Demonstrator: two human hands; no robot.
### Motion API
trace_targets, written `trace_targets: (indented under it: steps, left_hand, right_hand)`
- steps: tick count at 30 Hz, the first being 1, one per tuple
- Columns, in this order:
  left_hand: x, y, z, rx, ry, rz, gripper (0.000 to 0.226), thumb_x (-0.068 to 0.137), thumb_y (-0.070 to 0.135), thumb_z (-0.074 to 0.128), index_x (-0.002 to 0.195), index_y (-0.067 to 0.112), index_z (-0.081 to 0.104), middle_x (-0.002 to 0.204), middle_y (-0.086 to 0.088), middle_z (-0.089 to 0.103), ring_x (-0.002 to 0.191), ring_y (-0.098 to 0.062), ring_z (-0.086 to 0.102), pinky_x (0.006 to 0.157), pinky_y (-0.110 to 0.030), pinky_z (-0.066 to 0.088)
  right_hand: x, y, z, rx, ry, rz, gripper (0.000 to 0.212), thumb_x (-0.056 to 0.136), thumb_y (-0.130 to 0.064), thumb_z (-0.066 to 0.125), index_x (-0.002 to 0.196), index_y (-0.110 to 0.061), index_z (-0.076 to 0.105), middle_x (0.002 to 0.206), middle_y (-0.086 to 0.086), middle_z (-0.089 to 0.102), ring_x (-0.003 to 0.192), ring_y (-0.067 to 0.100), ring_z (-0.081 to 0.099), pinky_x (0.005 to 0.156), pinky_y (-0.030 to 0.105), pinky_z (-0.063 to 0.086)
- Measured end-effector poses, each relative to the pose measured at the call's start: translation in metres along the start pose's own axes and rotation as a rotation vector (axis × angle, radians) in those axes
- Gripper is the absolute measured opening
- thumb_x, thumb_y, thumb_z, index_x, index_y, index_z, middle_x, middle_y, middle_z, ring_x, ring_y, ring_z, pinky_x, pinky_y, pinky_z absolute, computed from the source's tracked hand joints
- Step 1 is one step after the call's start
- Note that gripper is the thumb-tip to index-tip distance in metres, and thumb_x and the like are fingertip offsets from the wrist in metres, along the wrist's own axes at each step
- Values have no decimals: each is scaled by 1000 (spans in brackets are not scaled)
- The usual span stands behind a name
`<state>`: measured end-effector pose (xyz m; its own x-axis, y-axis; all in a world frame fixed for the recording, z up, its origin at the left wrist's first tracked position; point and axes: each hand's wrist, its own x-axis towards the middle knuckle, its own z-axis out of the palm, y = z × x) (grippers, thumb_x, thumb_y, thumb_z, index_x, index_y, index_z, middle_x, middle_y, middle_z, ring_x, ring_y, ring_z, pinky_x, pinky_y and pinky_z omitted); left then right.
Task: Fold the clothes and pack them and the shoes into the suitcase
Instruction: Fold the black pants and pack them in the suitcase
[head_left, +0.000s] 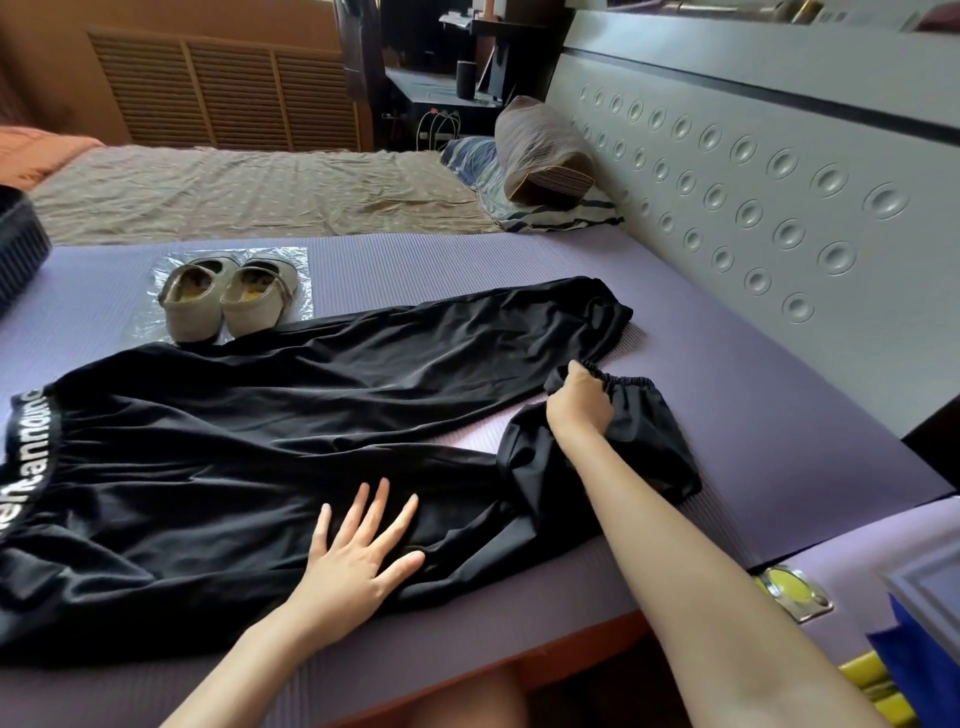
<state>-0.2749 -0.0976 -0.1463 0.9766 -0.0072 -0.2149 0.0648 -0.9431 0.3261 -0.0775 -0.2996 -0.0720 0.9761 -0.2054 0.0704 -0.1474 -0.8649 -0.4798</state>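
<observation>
Black trousers (270, 415) with a lettered waistband at the left lie spread across a purple mat (727, 364). My left hand (358, 551) presses flat with spread fingers on the near leg. My right hand (579, 402) grips the elastic cuff of that near leg, which is bunched and turned back at the right. The far leg stretches out toward the headboard. A pair of beige shoes (228, 299) stands on a clear plastic sheet (296, 260) beyond the trousers. A dark ribbed suitcase (18, 239) shows partly at the left edge.
A grey headboard (779, 182) with round dimples runs along the right. A brown striped pillow (540, 150) leans against it on the beige bedsheet (234, 192). Blue and yellow items (904, 649) sit at the lower right corner.
</observation>
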Motion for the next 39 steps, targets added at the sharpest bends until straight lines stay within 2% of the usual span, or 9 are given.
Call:
trace_targets:
  steps: [6,8,11,16,20,24,30,35,39]
  left_hand:
    - [0,0,-6,-34,2,-20,107,36,91,-28,132,45,-21,147,14,-25,134,-5,-28,112,-41,-16]
    - [1,5,-13,-112,27,-40,87,63,88,-3,137,44,-16,155,12,-10,141,-7,-18,113,-42,-12]
    - [8,20,-23,-155,160,-19,58,97,51,30,145,38,0,158,6,8,145,-10,-6,115,-41,-5]
    - [30,44,-33,-176,310,130,51,97,39,43,145,34,27,155,6,23,145,-8,7,116,-37,2]
    - [53,59,-37,-131,268,173,50,96,38,45,144,29,33,150,8,34,144,-8,13,117,-38,1]
    - [74,70,-33,-120,219,151,43,95,38,48,136,25,46,132,5,53,133,-12,37,116,-40,8]
    - [97,81,-31,-191,298,174,29,89,35,61,114,24,67,108,2,62,106,-19,55,100,-31,33]
    - [99,86,-30,-242,331,170,16,85,34,65,91,21,72,91,5,65,96,-19,55,83,-30,40]
    - [101,99,-38,-398,525,15,13,89,31,60,96,21,66,96,3,68,92,-21,60,76,-31,41]
  right_hand:
    - [7,32,-64,410,272,106,56,92,-6,42,147,-17,33,133,15,55,121,34,51,96,43,40]
    - [-10,60,-74,407,335,133,58,92,-6,43,148,-17,31,127,18,59,115,35,54,91,45,42]
    - [-52,109,-73,409,394,181,59,94,-1,39,149,-14,25,119,25,61,105,38,57,77,39,41]
    - [-78,146,-59,365,415,238,70,86,10,37,150,-1,10,157,22,5,146,31,10,117,39,15]
    - [-55,133,-68,177,428,-22,45,90,-1,45,135,2,46,153,27,20,142,37,19,115,42,18]
    - [-1,129,-67,-28,126,6,53,98,-27,45,145,-4,32,154,16,26,142,31,21,115,41,18]
    - [53,138,-67,-87,-78,177,66,96,-45,47,147,-9,26,149,13,36,137,34,30,109,43,26]
    - [68,152,-56,-85,-66,233,51,86,-39,66,128,-12,56,133,11,55,128,32,42,103,35,32]
    - [81,161,-67,117,250,327,30,86,-24,66,112,-11,63,122,17,61,115,36,52,98,39,39]
